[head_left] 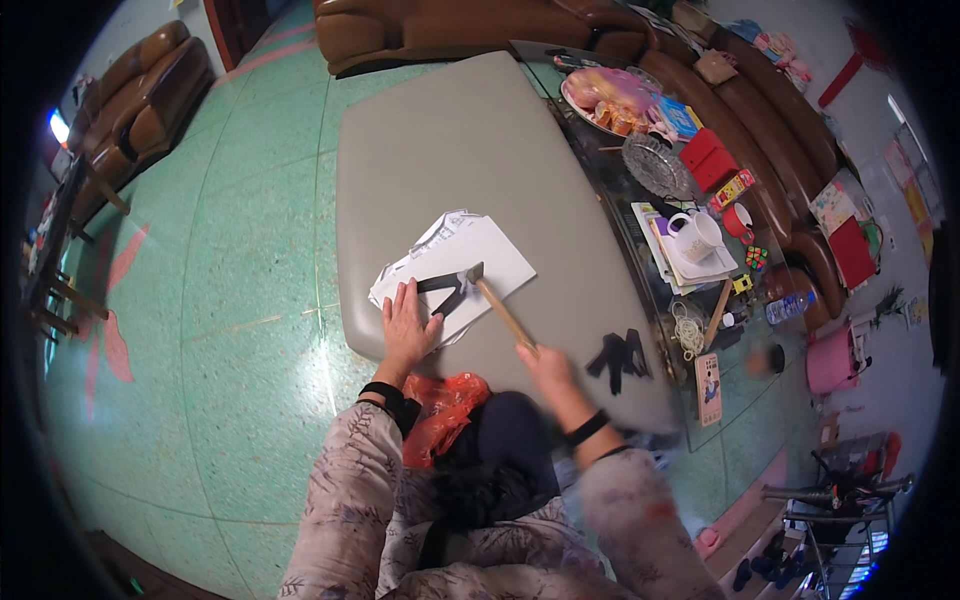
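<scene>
My right hand [550, 375], a little smeared by motion, grips the end of a hammer [505, 318] with a light wooden handle. Its small metal head lies over the grey tip of a black V-shaped thing [437, 284], perhaps a tool with two legs; I cannot tell its exact kind. My left hand [404, 325] lies with fingers stretched and thumb apart at the spread ends of those legs, seemingly touching them. Under both is a stack of white paper [505, 255], some printed sheets showing at its far edge. The stack rests on a grey padded bench [430, 140].
More black pieces [618, 360] lie at the bench's right. A red plastic bag [440, 410] sits by my lap. The glass table [735, 385] at right holds a white mug [695, 238], a glass dish [657, 167] and string [687, 330]. Brown sofas [470, 35] stand beyond.
</scene>
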Demonstrator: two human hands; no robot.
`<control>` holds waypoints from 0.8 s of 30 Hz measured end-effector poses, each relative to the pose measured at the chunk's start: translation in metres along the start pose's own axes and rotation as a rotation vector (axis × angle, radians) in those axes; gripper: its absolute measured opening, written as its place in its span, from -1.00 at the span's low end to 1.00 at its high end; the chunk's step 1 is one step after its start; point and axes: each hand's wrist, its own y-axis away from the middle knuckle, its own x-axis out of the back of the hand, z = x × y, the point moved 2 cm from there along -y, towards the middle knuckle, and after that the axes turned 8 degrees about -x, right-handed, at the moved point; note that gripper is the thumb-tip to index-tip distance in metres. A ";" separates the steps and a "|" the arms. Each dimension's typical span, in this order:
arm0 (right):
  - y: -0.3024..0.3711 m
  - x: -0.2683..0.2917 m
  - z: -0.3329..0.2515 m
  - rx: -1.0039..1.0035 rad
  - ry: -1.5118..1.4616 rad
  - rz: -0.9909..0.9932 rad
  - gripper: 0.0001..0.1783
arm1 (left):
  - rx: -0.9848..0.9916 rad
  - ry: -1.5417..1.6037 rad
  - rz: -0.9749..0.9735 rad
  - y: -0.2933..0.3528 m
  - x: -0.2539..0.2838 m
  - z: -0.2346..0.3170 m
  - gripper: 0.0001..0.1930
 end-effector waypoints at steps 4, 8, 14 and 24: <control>0.013 -0.004 -0.005 0.030 -0.100 -0.001 -0.43 | 0.010 -0.025 -0.023 0.000 0.000 -0.001 -0.17; 0.006 -0.019 0.010 0.091 0.042 0.035 -0.43 | 0.001 -0.017 -0.033 -0.003 -0.004 0.001 -0.16; 0.025 -0.017 0.002 0.153 -0.006 0.001 -0.44 | -0.012 -0.039 -0.040 -0.001 -0.001 0.001 -0.16; -0.013 -0.018 0.001 0.055 0.110 0.037 -0.43 | -0.010 -0.015 -0.016 -0.005 -0.003 0.002 -0.20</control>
